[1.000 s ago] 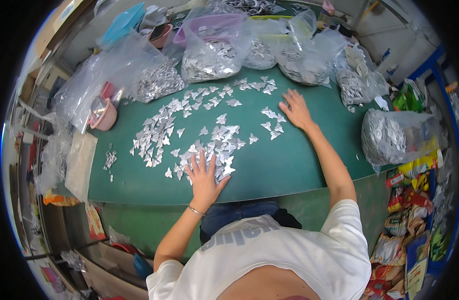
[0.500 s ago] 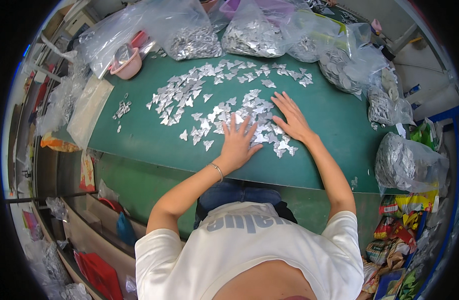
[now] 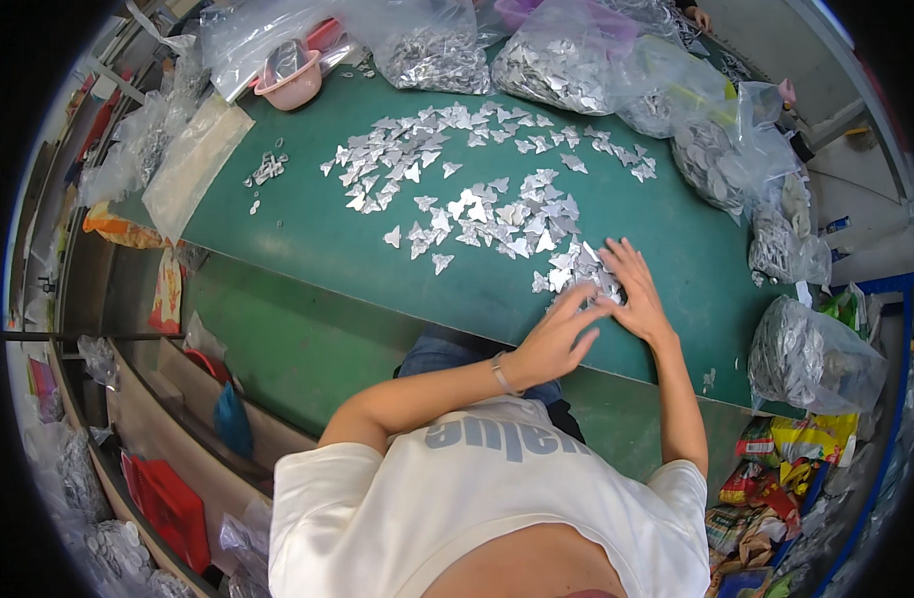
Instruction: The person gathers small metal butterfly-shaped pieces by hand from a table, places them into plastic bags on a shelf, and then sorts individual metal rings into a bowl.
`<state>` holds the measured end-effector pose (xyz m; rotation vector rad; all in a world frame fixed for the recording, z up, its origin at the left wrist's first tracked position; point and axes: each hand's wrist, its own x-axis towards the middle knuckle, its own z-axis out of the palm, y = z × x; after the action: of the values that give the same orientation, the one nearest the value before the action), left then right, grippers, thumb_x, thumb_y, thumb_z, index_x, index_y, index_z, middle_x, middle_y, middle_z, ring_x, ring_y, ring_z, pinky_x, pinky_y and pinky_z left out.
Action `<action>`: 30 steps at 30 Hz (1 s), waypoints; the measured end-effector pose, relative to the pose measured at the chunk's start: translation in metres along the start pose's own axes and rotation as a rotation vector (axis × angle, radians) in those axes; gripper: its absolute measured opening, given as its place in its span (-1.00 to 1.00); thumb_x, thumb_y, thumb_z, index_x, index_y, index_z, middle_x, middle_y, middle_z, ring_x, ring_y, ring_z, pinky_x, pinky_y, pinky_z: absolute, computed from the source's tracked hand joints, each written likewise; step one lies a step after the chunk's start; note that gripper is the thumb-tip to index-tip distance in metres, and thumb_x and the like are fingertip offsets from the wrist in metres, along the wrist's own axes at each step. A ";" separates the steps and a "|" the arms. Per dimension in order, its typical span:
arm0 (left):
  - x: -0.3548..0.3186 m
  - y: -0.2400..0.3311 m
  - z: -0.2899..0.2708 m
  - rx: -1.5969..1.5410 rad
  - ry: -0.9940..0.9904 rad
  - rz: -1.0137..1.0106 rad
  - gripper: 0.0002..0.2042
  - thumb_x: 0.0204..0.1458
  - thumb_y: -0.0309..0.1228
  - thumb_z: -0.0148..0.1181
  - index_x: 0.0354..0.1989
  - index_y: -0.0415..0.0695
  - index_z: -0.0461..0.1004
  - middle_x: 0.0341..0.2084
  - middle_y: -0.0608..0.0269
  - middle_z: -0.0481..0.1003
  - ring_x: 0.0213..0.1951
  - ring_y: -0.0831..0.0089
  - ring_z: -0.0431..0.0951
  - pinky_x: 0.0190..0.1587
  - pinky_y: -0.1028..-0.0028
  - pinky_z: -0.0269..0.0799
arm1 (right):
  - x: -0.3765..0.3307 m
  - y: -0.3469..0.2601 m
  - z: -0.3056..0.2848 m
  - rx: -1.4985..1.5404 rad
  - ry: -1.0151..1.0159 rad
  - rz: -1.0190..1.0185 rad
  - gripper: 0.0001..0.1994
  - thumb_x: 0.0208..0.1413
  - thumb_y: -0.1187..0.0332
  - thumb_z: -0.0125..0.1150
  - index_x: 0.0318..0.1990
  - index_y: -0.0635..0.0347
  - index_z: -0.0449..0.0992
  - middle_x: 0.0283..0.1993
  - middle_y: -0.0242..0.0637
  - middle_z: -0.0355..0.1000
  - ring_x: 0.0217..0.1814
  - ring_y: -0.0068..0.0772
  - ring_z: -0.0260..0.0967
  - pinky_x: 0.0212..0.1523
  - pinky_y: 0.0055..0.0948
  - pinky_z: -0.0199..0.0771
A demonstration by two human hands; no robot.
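Note:
Flat silver butterfly-shaped pieces (image 3: pixel 502 219) lie scattered and overlapping over the green tabletop (image 3: pixel 357 264). Near the table's front edge, my left hand (image 3: pixel 556 344) reaches in with its fingers apart, at the near side of a small cluster of these pieces (image 3: pixel 574 267). My right hand (image 3: pixel 638 297) borders the same cluster on its right, fingers stretched and spread. The fingertips of both hands come close together there and partly cover a few pieces. No piece is visibly gripped in either hand. A looser band of pieces (image 3: pixel 387 154) spreads farther back.
Clear bags of silver pieces (image 3: pixel 551 70) line the back, and another full bag (image 3: pixel 790 354) sits at the right edge. A pink bowl (image 3: pixel 292 88) stands at back left, near small ring-like bits (image 3: pixel 267 169). Another person's hand (image 3: pixel 698 18) shows at the far right.
My left hand has moved right and nearer to me, off the middle of the pile. My right hand has come nearer too, and the hands are now close together. The view has shifted slightly.

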<state>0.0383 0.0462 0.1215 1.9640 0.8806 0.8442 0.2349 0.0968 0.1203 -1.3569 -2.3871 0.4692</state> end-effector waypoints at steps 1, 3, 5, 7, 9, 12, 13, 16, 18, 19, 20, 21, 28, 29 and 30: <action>-0.012 0.003 -0.007 -0.318 -0.163 -0.078 -0.69 0.05 -0.44 0.01 -0.02 -0.23 0.30 0.04 0.01 0.23 0.10 0.13 0.24 0.07 0.18 0.19 | -0.003 -0.003 0.003 -0.096 -0.045 -0.031 -0.38 -0.11 0.17 0.23 0.15 0.13 0.22 0.28 -0.15 0.01 0.36 -0.05 -0.17 0.30 -0.12 -0.17; -0.034 0.001 -0.015 -0.729 -0.431 -0.286 -0.71 0.09 -0.41 -0.02 -0.03 -0.24 0.31 -0.03 0.05 0.32 0.00 0.23 0.37 -0.01 0.33 0.32 | -0.009 -0.010 0.007 -0.047 -0.029 0.012 -0.38 -0.12 0.15 0.24 0.14 0.11 0.23 0.28 -0.12 0.00 0.36 -0.03 -0.19 0.29 -0.10 -0.17; -0.056 -0.012 -0.016 -0.901 -0.638 -0.551 -0.72 0.12 -0.38 -0.04 -0.04 -0.24 0.33 -0.10 0.08 0.39 -0.10 0.31 0.46 -0.10 0.46 0.39 | -0.018 -0.016 0.011 -0.015 -0.007 0.049 -0.39 -0.12 0.13 0.23 0.12 0.13 0.26 0.25 -0.08 0.02 0.35 0.01 -0.18 0.29 -0.10 -0.17; -0.078 -0.028 -0.010 -1.143 -0.495 -0.831 -0.70 0.13 -0.38 -0.07 -0.01 -0.26 0.30 -0.11 0.03 0.40 -0.10 0.28 0.46 -0.07 0.43 0.39 | -0.029 -0.020 0.010 0.011 0.016 0.127 -0.41 -0.11 0.14 0.24 0.11 0.12 0.27 0.25 -0.07 0.03 0.34 0.04 -0.17 0.28 -0.10 -0.14; -0.088 -0.047 -0.001 -1.467 -0.390 -1.043 -0.65 0.14 -0.37 -0.10 0.04 -0.30 0.23 -0.05 -0.06 0.35 -0.03 0.22 0.42 0.02 0.34 0.34 | -0.036 -0.024 0.008 -0.029 0.041 0.149 -0.42 -0.12 0.17 0.24 0.10 0.11 0.28 0.24 -0.07 0.04 0.33 0.07 -0.16 0.27 -0.10 -0.11; -0.078 -0.059 0.018 -1.689 -0.268 -1.201 -0.61 0.15 -0.31 -0.15 0.09 -0.30 0.16 0.03 -0.13 0.27 0.05 0.16 0.34 0.11 0.27 0.24 | -0.040 -0.037 0.014 -0.084 0.088 0.138 -0.44 -0.13 0.22 0.26 0.09 0.10 0.29 0.23 -0.04 0.04 0.32 0.10 -0.15 0.25 -0.10 -0.06; -0.073 -0.061 0.020 -1.766 -0.312 -1.090 -0.56 0.16 -0.24 -0.18 0.10 -0.32 0.13 0.08 -0.18 0.20 0.12 0.12 0.25 0.17 0.24 0.14 | -0.046 -0.043 0.018 -0.037 0.106 0.158 -0.44 -0.14 0.24 0.27 0.09 0.10 0.30 0.23 -0.03 0.04 0.32 0.11 -0.15 0.24 -0.10 -0.05; -0.061 -0.060 0.027 -1.811 -0.376 -1.025 -0.50 0.16 -0.17 -0.22 0.11 -0.36 0.09 0.08 -0.19 0.19 0.14 0.09 0.22 0.18 0.22 0.12 | -0.060 -0.064 0.023 0.046 0.119 0.192 -0.43 -0.19 0.27 0.30 0.07 0.12 0.32 0.23 0.02 0.01 0.31 0.14 -0.14 0.22 -0.08 -0.02; -0.058 -0.057 0.030 -1.921 -0.388 -1.026 -0.46 0.16 -0.11 -0.27 0.11 -0.38 0.09 0.09 -0.20 0.18 0.16 0.07 0.19 0.19 0.20 0.10 | -0.068 -0.071 0.030 0.073 0.124 0.163 -0.42 -0.20 0.28 0.31 0.07 0.12 0.32 0.23 0.02 0.01 0.31 0.16 -0.14 0.22 -0.07 -0.01; -0.056 -0.056 0.032 -1.975 -0.393 -1.027 -0.44 0.16 -0.08 -0.30 0.11 -0.39 0.09 0.09 -0.20 0.17 0.16 0.06 0.18 0.20 0.19 0.09 | -0.070 -0.071 0.032 0.113 0.113 0.170 -0.42 -0.19 0.24 0.30 0.07 0.11 0.32 0.23 0.03 0.00 0.31 0.17 -0.17 0.22 -0.01 -0.05; -0.054 -0.055 0.032 -2.001 -0.412 -1.011 -0.42 0.15 -0.06 -0.33 0.11 -0.39 0.08 0.10 -0.20 0.16 0.17 0.05 0.17 0.20 0.19 0.07 | -0.069 -0.070 0.032 0.069 0.118 0.176 -0.42 -0.18 0.22 0.28 0.08 0.10 0.31 0.24 0.02 -0.01 0.32 0.18 -0.18 0.22 0.02 -0.08; -0.052 -0.054 0.033 -2.028 -0.428 -1.000 -0.40 0.15 -0.04 -0.36 0.12 -0.39 0.08 0.10 -0.20 0.16 0.17 0.05 0.16 0.21 0.19 0.06 | -0.065 -0.070 0.030 0.028 0.120 0.184 -0.41 -0.16 0.20 0.27 0.09 0.10 0.30 0.25 0.01 -0.01 0.32 0.19 -0.19 0.22 0.05 -0.10; -0.054 -0.052 0.039 -2.217 -0.315 -0.948 -0.42 0.12 0.01 -0.33 0.12 -0.25 0.14 0.13 -0.15 0.13 0.17 -0.01 0.13 0.21 0.07 -0.03 | -0.071 -0.087 0.039 -0.040 0.090 0.168 -0.40 -0.17 0.25 0.25 0.12 0.08 0.27 0.26 -0.04 -0.01 0.31 0.23 -0.20 0.21 0.11 -0.11; -0.052 -0.048 0.039 -2.283 -0.286 -0.909 -0.44 0.12 0.00 -0.31 0.11 -0.21 0.17 0.13 -0.14 0.14 0.17 -0.01 0.13 0.21 0.05 -0.03 | -0.075 -0.090 0.043 -0.026 0.085 0.158 -0.40 -0.18 0.27 0.25 0.11 0.09 0.27 0.26 -0.05 -0.01 0.31 0.23 -0.19 0.21 0.11 -0.11; -0.057 -0.055 0.044 -2.386 -0.305 -0.865 -0.46 0.11 -0.01 -0.31 0.12 -0.18 0.17 0.14 -0.13 0.11 0.20 -0.01 0.08 0.22 0.06 -0.06 | -0.079 -0.095 0.045 -0.013 0.080 0.147 -0.40 -0.19 0.29 0.25 0.11 0.09 0.27 0.26 -0.05 -0.01 0.31 0.23 -0.19 0.21 0.11 -0.10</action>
<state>0.0282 0.0063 0.0410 -0.4269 0.0160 0.3827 0.1805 -0.0230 0.1121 -1.5349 -2.2401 0.4313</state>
